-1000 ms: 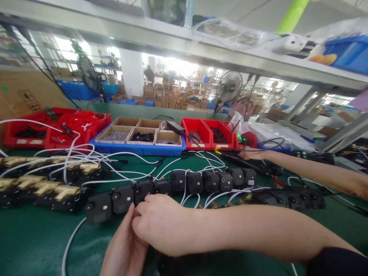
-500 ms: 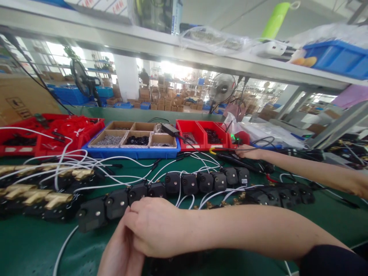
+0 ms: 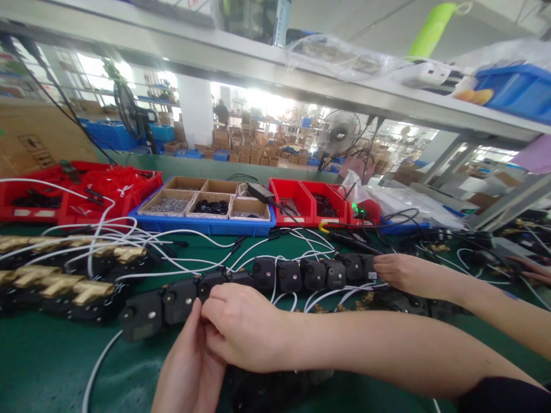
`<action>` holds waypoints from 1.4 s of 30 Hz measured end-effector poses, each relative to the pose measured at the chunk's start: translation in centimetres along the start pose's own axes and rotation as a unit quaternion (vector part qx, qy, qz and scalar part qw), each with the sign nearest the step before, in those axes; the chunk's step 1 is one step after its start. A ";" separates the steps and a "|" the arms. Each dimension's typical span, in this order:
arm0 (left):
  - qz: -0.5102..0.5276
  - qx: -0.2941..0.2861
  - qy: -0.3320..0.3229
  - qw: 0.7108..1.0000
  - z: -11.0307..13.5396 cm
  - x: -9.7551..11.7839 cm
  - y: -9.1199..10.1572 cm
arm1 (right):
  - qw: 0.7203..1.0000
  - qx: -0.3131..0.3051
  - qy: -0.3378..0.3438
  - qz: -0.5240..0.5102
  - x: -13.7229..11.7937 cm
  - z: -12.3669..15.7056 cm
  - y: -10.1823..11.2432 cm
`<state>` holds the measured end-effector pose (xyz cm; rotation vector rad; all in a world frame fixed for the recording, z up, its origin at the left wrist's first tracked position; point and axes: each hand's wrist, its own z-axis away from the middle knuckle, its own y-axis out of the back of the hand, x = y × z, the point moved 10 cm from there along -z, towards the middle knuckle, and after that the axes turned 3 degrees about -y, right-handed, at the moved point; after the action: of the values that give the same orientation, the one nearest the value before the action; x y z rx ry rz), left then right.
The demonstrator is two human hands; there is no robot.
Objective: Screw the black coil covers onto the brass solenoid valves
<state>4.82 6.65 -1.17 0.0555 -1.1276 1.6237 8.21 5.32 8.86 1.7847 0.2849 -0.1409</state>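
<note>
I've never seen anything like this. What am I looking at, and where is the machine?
No machine is doing the work: these are a person's bare hands, seen from a camera worn on their head. Their left hand and right hand meet in front; whatever they might hold is hidden. Farther right, another person's hand is at the end of a row of black boxes. Also on the green table are brass fittings and white cables, with red bins and a blue tray of small parts behind.
</note>
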 end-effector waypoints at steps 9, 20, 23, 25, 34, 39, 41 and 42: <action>-0.057 -0.055 -0.007 0.997 -1.5 0.2 1.3 | 0.988 0.083 -0.077 -0.110 3.9 1.3 3.4; -0.066 -0.089 0.019 0.994 -3.0 -0.7 3.9 | 0.981 0.059 -0.184 0.036 10.7 4.1 4.1; -0.079 -0.085 0.017 0.993 -2.9 -0.7 3.8 | 0.978 0.036 -0.198 0.060 11.0 3.9 3.1; -0.085 -0.085 0.013 0.993 -2.8 -0.6 3.8 | 0.974 0.022 -0.210 0.078 11.3 3.5 2.6; -0.072 -0.116 0.006 0.991 -3.3 -0.7 4.1 | 0.964 -0.029 -0.229 0.134 11.5 2.7 1.7; -0.064 -0.140 0.015 0.988 -3.3 -0.9 4.0 | 0.962 -0.040 -0.224 0.149 11.2 2.5 1.7; -0.065 -0.141 0.013 0.988 -3.4 -0.9 4.0 | 0.962 -0.044 -0.221 0.152 11.1 2.4 1.8; -0.066 -0.141 0.012 0.988 -3.4 -0.9 4.0 | 0.962 -0.047 -0.220 0.152 11.0 2.3 1.8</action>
<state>3.72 8.54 -5.97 -0.0731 -1.2981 1.3331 19.39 3.95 7.25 1.6304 -0.2976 -0.2933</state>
